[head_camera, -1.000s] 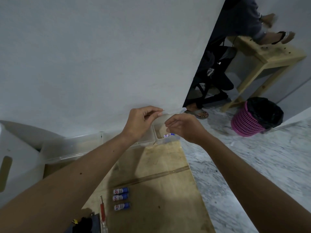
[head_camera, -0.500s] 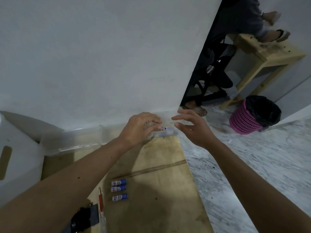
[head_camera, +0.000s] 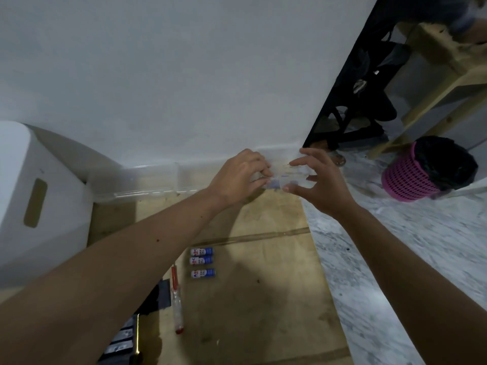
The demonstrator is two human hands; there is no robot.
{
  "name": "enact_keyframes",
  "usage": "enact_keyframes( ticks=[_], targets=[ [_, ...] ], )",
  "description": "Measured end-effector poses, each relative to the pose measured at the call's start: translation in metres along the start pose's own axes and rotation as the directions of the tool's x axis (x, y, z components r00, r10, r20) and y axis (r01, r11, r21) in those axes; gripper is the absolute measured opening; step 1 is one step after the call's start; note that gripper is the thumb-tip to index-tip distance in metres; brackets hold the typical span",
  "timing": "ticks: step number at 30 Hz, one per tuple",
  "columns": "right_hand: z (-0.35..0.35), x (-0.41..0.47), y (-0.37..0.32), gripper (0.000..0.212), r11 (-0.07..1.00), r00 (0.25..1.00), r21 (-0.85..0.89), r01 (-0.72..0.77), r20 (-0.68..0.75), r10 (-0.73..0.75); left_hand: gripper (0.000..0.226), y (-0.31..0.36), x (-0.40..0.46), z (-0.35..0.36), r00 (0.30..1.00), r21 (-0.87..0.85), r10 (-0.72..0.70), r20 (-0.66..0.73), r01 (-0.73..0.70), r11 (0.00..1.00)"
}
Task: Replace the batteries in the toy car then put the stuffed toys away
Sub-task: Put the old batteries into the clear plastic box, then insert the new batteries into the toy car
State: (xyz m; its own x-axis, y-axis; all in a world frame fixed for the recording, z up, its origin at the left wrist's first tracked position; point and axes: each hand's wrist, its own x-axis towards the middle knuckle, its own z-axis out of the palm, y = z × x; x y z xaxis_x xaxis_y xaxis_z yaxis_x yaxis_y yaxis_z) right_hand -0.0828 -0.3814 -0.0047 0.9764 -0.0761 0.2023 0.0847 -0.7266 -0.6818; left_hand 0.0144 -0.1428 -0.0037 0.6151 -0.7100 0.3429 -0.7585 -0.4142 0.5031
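A small clear plastic box (head_camera: 286,177) sits at the far end of the wooden board (head_camera: 263,299), against the wall. A blue-and-white battery (head_camera: 275,184) lies blurred inside it. My left hand (head_camera: 241,176) grips the box's left edge with curled fingers. At the box's right side my right hand (head_camera: 320,180) has its fingers spread, the tips close to the box. Three more blue-and-white batteries (head_camera: 201,260) lie side by side mid-board. A dark toy car (head_camera: 122,338) shows partly under my left forearm at the bottom left.
A screwdriver (head_camera: 177,301) with a red-tipped clear handle lies beside the batteries. A long clear tub (head_camera: 142,180) and a white bin (head_camera: 34,201) stand at the left along the wall. On the marble floor at the right are a pink basket (head_camera: 411,180) and a wooden table (head_camera: 448,64).
My right hand has let go of a battery into the small clear box and spread its fingers. My left hand has come down from a pinch above onto the box's edge.
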Motion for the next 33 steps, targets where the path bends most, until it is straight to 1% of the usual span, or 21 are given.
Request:
enact_keyframes(
  ticks=[4,9,15,18,21,25,27,30,33],
  targets=[
    [0.009,-0.001,-0.001,0.047,0.992,0.998,-0.120,0.032,-0.041,-0.037,0.012,0.002,0.001,-0.002,1.000,-0.002,0.016,-0.010,-0.016,1.000],
    [0.014,-0.002,-0.004,0.044,0.981,0.996,-0.193,0.033,-0.072,-0.048,0.012,0.003,0.002,-0.002,0.999,-0.008,0.026,-0.034,-0.026,1.000],
    [0.015,-0.004,-0.008,0.046,0.969,0.998,-0.245,0.041,-0.041,-0.053,0.010,0.003,0.003,-0.002,1.000,0.010,-0.001,0.025,0.001,1.000],
    [0.011,-0.005,-0.012,0.048,0.965,0.999,-0.262,0.022,-0.027,-0.030,0.019,0.008,0.000,-0.005,0.999,0.002,0.010,0.047,-0.010,1.000],
    [0.009,-0.007,-0.019,0.051,0.952,1.000,-0.306,-0.005,-0.020,-0.002,0.033,0.014,-0.009,-0.016,1.000,-0.010,0.003,0.008,-0.003,1.000],
    [0.017,-0.014,-0.046,0.055,0.946,0.998,-0.321,0.040,-0.040,-0.056,0.039,0.010,-0.037,-0.044,0.996,-0.054,-0.060,-0.068,0.057,0.997],
    [0.028,-0.018,-0.063,0.056,0.944,0.992,-0.316,0.092,-0.050,-0.113,0.040,0.004,-0.056,-0.060,0.989,-0.080,-0.115,-0.094,0.108,0.991],
    [0.050,-0.025,-0.089,0.057,0.936,0.982,-0.303,0.179,-0.009,-0.190,0.043,-0.008,-0.090,-0.086,0.974,-0.082,-0.199,-0.109,0.191,0.978],
    [0.075,-0.038,-0.117,0.059,0.946,0.980,-0.258,0.195,0.026,-0.195,0.043,-0.015,-0.126,-0.108,0.955,-0.097,-0.273,-0.120,0.262,0.960]
  ],
)
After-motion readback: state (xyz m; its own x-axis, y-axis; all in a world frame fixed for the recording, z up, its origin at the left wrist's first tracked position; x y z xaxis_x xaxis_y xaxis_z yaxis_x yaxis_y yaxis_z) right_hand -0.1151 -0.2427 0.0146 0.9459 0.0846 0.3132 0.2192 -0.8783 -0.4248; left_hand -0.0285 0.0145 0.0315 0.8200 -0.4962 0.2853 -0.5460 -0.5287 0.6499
